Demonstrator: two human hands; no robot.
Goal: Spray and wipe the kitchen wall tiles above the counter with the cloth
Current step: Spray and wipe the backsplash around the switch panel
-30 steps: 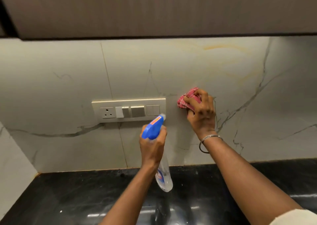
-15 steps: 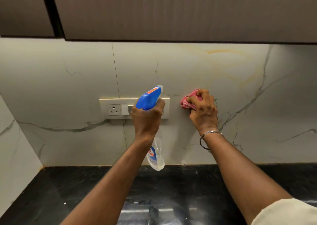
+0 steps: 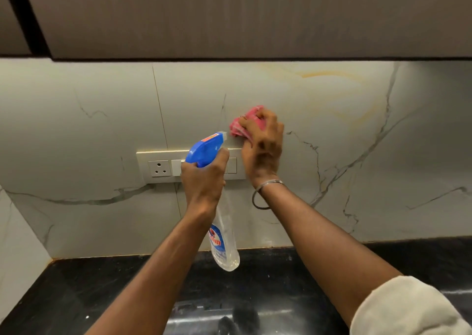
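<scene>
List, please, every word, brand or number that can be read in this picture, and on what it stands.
"olin", red letters on the spray bottle label; the first letter is unclear.
Small print below it: too small to read.
The orange sticker on the blue spray head: too blurred to read.
The switch plate: no text seen.

The left grip [image 3: 203,181] hid the neck of the spray bottle [image 3: 224,240] and the middle switches of the switch plate [image 3: 158,167]; the right grip [image 3: 263,150], blurred, covered most of the cloth [image 3: 240,127]
</scene>
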